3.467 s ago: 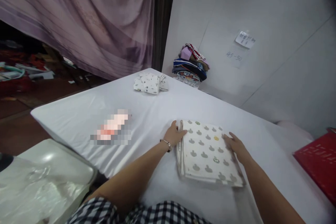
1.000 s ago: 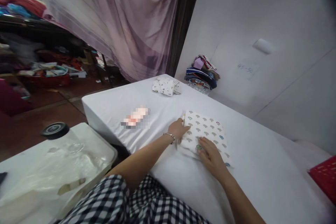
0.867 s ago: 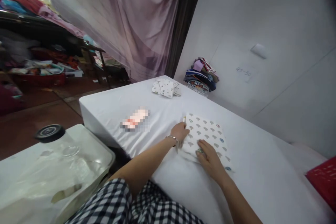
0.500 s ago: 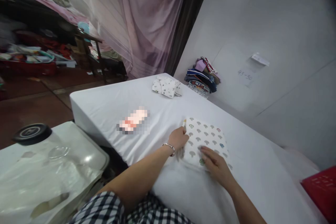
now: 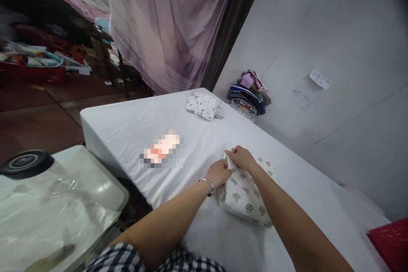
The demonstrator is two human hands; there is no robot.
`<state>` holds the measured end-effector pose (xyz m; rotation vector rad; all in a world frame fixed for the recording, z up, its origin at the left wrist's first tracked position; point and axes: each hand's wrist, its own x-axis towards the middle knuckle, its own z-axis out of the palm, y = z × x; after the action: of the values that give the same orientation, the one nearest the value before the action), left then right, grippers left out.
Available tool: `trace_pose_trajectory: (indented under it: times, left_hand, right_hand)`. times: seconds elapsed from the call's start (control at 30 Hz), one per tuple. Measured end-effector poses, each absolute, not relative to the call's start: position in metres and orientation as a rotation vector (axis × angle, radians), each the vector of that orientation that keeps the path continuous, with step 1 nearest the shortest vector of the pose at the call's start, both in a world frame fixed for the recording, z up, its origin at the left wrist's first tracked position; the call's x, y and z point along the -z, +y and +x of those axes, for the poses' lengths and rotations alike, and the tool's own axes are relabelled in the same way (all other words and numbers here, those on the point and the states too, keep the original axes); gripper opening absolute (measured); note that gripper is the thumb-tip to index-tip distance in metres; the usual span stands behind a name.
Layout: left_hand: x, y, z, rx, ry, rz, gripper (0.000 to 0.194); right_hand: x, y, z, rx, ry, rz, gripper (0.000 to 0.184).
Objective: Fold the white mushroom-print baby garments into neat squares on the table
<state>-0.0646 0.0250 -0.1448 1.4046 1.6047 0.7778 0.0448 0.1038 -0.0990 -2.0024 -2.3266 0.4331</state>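
Note:
A folded white cloth [image 5: 244,197] printed with grey mushrooms, a green one and a red one lies before me on the white-covered bed. My left hand [image 5: 219,173], with a silver bracelet on the wrist, grips its left edge with bent fingers. At the far left corner my right hand [image 5: 241,157] pinches the fabric, and its forearm crosses over the cloth's right part. The cloth's near left side looks slightly raised and creased. Farther back lies another folded white cloth [image 5: 204,106] with a small dark print.
A blurred-out object [image 5: 162,148] lies left on the white sheet [image 5: 117,114]. Folded clothes [image 5: 247,95] are stacked by the wall. A plastic-covered table [image 5: 92,182] with a black round lid [image 5: 27,163] stands at left. A red object [image 5: 390,242] sits at right.
My right hand has moved from the cloth's near middle to its far left corner and now pinches there. My left hand stays at the left edge. The view has shifted slightly.

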Motion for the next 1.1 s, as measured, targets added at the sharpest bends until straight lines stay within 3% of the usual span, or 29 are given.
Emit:
trace_pose_trajectory:
  times: [0.1,0.27,0.5,0.83,1.1]
  left_hand:
    - [0.146,0.026,-0.065,-0.741,1.613,1.439,0.007]
    - [0.148,0.029,-0.065,-0.729,1.615,1.454,0.009]
    - [0.144,0.028,-0.067,-0.676,1.65,1.498,0.019]
    - [0.142,0.032,-0.077,-0.553,1.635,1.587,0.018]
    - [0.145,0.039,-0.079,-0.566,1.519,1.499,0.01]
  right_hand:
    - [0.102,0.11,0.036,-0.374,-2.35,-2.026,0.036]
    - [0.108,0.116,0.041,-0.56,-2.28,-1.965,0.007]
    - [0.128,0.118,0.036,-0.689,-2.066,-1.827,0.006]
    - [0.124,0.097,0.058,-1.119,-1.853,-1.562,0.028]
    - [0.117,-0.01,0.111,-0.556,-2.305,-1.198,0.029]
